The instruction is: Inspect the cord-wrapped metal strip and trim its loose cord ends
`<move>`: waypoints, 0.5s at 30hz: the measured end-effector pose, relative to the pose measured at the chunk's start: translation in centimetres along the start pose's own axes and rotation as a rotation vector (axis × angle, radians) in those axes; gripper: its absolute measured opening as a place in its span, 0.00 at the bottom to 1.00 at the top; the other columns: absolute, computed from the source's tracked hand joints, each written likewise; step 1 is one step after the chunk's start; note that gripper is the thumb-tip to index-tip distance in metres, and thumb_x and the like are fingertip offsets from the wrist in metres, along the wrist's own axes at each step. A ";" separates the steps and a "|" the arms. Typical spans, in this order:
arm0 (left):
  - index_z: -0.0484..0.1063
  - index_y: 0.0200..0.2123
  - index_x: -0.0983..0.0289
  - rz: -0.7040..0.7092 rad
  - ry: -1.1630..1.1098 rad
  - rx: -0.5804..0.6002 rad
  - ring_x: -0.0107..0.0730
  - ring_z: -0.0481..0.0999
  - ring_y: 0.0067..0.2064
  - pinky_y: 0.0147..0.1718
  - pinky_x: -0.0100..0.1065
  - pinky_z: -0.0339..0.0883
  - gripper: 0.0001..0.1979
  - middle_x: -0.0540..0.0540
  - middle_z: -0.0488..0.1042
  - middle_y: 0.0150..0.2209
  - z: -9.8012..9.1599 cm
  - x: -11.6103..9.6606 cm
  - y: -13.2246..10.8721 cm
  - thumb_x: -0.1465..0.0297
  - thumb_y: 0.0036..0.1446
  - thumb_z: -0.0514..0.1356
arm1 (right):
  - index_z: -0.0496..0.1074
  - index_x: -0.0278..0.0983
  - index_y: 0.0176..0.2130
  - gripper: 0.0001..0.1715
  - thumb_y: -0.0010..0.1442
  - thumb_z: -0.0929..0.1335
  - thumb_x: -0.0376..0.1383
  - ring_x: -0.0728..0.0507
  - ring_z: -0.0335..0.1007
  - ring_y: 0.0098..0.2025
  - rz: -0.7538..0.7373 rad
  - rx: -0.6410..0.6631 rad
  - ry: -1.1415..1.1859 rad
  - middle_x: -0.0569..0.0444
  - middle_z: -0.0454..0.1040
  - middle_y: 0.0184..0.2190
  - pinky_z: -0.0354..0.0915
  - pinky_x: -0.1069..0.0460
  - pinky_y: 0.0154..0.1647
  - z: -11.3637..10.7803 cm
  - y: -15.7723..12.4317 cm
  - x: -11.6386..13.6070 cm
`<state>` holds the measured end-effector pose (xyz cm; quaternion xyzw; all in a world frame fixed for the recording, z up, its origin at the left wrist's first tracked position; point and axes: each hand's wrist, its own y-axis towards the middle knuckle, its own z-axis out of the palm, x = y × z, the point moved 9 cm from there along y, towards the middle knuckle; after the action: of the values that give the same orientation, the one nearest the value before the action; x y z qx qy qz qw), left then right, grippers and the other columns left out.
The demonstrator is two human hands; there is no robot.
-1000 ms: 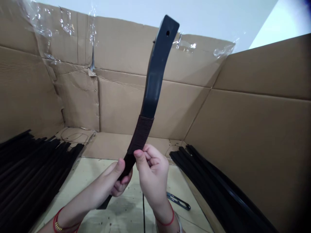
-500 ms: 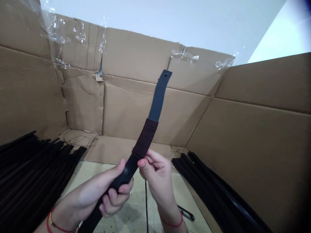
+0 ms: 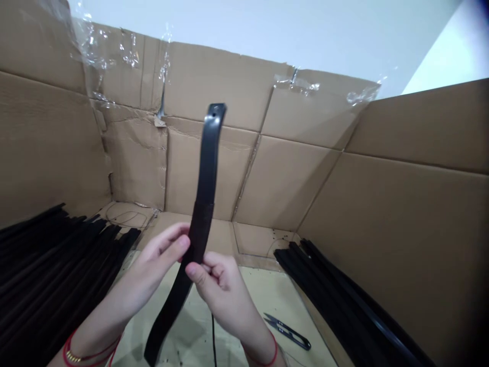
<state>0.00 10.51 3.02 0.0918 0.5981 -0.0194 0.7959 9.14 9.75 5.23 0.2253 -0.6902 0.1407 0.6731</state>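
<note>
A long, curved black strip (image 3: 209, 158) with a small hole near its upper end stands tilted in front of me. A dark brown cord wrapping (image 3: 200, 224) covers part of its middle. My left hand (image 3: 162, 255) grips the strip's left edge at the wrapping, with the thumb on the front and the other fingers partly hidden behind. At the lower end of the wrapping, my right hand (image 3: 221, 285) pinches the strip from the right. A thin dark cord (image 3: 214, 341) hangs below my right hand; where it starts is hidden.
Thread snips (image 3: 288, 331) lie on the pale work surface (image 3: 252, 285) at the right. Several black strips are piled at the left (image 3: 69, 270) and more black lengths (image 3: 336, 300) lie at the right. Taped cardboard walls (image 3: 298, 178) enclose the back and sides.
The strip has swung left and turned more upright. My left hand has moved from around the lower strip up to the wrapping. My right hand has shifted left and down, uncovering the snips.
</note>
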 end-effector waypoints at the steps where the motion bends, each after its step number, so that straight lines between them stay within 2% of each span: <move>1: 0.72 0.42 0.62 0.016 0.018 0.001 0.30 0.72 0.43 0.46 0.28 0.65 0.15 0.52 0.75 0.41 0.0 -0.4 -0.1 0.57 0.60 0.60 | 0.66 0.32 0.27 0.20 0.60 0.69 0.45 0.53 0.48 0.25 0.019 0.033 0.002 0.59 0.55 0.22 0.47 0.55 0.24 0.5 0.0 -0.4; 6: 0.72 0.32 0.65 0.025 0.085 0.005 0.29 0.71 0.34 0.36 0.28 0.66 0.12 0.51 0.73 0.31 0.2 -1.2 -0.2 0.61 0.57 0.62 | 0.64 0.33 0.28 0.22 0.60 0.69 0.48 0.55 0.38 0.18 0.139 0.134 0.118 0.65 0.48 0.16 0.36 0.55 0.18 1.6 -0.5 -2.0; 10: 0.72 0.32 0.65 -0.016 0.081 -0.002 0.29 0.70 0.32 0.30 0.26 0.64 0.10 0.51 0.73 0.29 -0.1 -0.9 -0.3 0.63 0.55 0.64 | 0.67 0.32 0.30 0.21 0.59 0.71 0.48 0.57 0.37 0.15 0.166 0.184 0.194 0.66 0.48 0.15 0.35 0.55 0.16 2.0 -1.0 -1.9; 15: 0.71 0.26 0.65 -0.010 0.095 0.053 0.26 0.65 0.26 0.25 0.26 0.60 0.17 0.50 0.66 0.23 -0.4 -0.4 -0.4 0.59 0.61 0.57 | 0.73 0.30 0.39 0.21 0.60 0.69 0.48 0.57 0.37 0.14 0.214 0.196 0.189 0.67 0.48 0.13 0.34 0.55 0.15 2.0 -1.0 -2.1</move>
<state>-0.55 10.18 3.27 0.1108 0.6349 -0.0350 0.7638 7.88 8.12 2.96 0.2009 -0.6269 0.2985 0.6911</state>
